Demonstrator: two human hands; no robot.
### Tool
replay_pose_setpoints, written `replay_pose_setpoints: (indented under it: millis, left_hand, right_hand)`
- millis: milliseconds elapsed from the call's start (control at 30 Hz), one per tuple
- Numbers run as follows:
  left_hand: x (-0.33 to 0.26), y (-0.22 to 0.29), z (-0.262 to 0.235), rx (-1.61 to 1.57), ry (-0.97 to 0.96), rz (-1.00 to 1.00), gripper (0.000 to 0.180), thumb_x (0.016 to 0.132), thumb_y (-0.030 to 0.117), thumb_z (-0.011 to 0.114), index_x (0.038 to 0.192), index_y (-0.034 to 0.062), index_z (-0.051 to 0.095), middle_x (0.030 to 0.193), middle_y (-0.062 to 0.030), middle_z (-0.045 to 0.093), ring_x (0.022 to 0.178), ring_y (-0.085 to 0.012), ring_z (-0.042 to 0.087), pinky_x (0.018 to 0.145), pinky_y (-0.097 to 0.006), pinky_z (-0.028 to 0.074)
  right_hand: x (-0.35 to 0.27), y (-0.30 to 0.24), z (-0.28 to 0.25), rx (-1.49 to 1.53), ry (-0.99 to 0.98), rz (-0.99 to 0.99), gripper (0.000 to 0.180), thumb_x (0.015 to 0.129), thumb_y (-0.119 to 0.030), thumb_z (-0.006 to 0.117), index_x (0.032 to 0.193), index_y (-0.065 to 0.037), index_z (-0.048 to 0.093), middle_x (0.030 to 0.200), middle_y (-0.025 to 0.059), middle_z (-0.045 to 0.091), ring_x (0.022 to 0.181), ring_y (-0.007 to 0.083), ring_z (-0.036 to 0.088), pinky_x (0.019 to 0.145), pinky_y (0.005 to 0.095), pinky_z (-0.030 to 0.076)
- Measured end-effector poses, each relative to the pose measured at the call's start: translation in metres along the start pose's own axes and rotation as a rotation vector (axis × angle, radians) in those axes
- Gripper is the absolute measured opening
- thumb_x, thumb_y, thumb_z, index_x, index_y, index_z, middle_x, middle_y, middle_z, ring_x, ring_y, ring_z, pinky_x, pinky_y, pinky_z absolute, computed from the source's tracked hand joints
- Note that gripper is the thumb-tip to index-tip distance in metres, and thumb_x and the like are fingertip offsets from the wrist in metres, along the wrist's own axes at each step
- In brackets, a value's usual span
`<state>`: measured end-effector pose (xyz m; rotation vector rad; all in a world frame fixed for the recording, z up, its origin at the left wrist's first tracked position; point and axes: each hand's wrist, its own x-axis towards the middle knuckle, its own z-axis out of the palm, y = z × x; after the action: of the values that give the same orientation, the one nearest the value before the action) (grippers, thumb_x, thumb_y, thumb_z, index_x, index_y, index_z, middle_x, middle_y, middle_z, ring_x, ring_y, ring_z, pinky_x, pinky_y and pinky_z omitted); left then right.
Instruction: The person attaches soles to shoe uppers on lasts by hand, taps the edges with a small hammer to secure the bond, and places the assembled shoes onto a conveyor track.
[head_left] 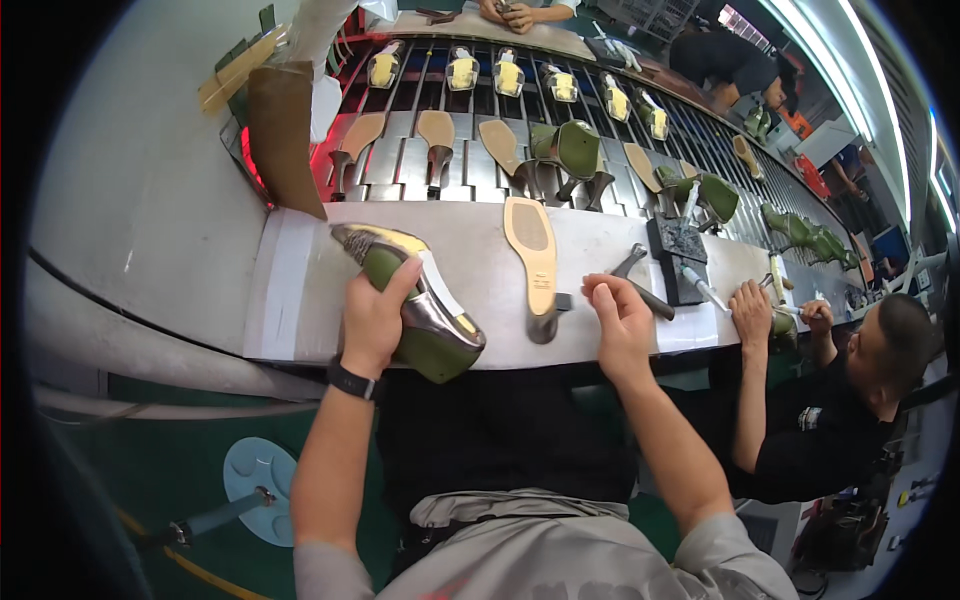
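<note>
Workbench [470, 345] inspection, head view. Left hand [375, 320] is closed around an olive-green shoe [425, 315] mounted on a metallic last, gripping it at mid-body; the shoe lies tilted on the bench, its long axis running from upper left to lower right, toe end away from the person. Right hand [618, 315] rests on the bench edge with fingers loosely curled; whether it pinches anything small cannot be told at this resolution. Between the two hands lies a tan sole with heel [533, 262], long axis pointing away from the person, heel end at the near edge. It lies just left of the right hand, which appears the nearer of the two. A hammer [640, 280] lies just beyond the right hand. A co-worker's hand [750, 312] works farther right.
</note>
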<state>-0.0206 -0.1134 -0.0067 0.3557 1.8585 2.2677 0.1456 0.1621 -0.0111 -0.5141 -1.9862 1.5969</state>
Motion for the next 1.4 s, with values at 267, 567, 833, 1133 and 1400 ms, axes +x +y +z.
replay_pose_setpoints:
  millis: [267, 567, 833, 1133, 1400]
  left_hand:
    - [0.008, 0.002, -0.005, 0.281, -0.194, -0.111, 0.045, 0.095, 0.043, 0.077, 0.096, -0.0023, 0.073, 0.077, -0.0002, 0.066, 0.064, -0.0082, 0.057, 0.058, -0.029, 0.046]
    - [0.023, -0.010, -0.009, 0.045, -0.245, 0.114, 0.073, 0.097, 0.058, 0.073, 0.131, -0.0054, 0.063, 0.117, -0.0063, 0.072, 0.104, -0.0133, 0.067, 0.093, -0.031, 0.054]
    - [0.030, 0.026, 0.024, -0.095, -0.276, 0.188, 0.058, 0.099, 0.045, 0.070, 0.127, -0.0048, 0.063, 0.117, -0.0093, 0.072, 0.107, -0.0165, 0.067, 0.096, -0.034, 0.053]
    - [0.018, 0.038, 0.063, -0.414, -0.427, -0.021, 0.107, 0.074, 0.049, 0.081, 0.155, -0.0029, 0.035, 0.130, -0.0278, 0.065, 0.121, -0.0421, 0.069, 0.106, -0.052, 0.056]
    - [0.035, 0.074, 0.075, -0.602, -0.562, -0.059, 0.090, 0.095, 0.047, 0.072, 0.159, -0.0010, 0.033, 0.150, -0.0382, 0.051, 0.143, -0.0476, 0.052, 0.115, -0.058, 0.049]
  right_hand:
    - [0.015, -0.017, 0.064, 0.340, -0.161, 0.167, 0.057, 0.113, -0.045, 0.048, 0.090, 0.003, 0.068, 0.062, 0.0050, 0.056, 0.049, 0.0125, 0.049, 0.050, 0.0275, 0.040]
    - [0.030, 0.005, 0.061, 0.084, -0.140, 0.080, 0.028, 0.100, -0.024, 0.073, 0.088, 0.001, 0.068, 0.068, 0.0027, 0.062, 0.065, 0.0110, 0.055, 0.062, 0.0304, 0.044]
    - [-0.016, -0.011, 0.013, -0.328, -0.124, -0.289, 0.023, 0.095, -0.007, 0.074, 0.116, 0.000, 0.066, 0.154, 0.0314, 0.050, 0.131, 0.0437, 0.059, 0.112, 0.0454, 0.045]
    - [-0.140, -0.012, -0.046, 0.813, -0.134, 0.550, 0.074, 0.106, -0.048, 0.060, 0.158, -0.002, 0.034, 0.153, 0.0296, 0.051, 0.131, 0.0346, 0.063, 0.106, 0.0454, 0.052]
    - [-0.068, -0.030, -0.030, 0.592, -0.292, 0.472, 0.028, 0.104, -0.013, 0.066, 0.121, 0.009, 0.069, 0.105, 0.0208, 0.077, 0.090, 0.0264, 0.078, 0.082, 0.0405, 0.066]
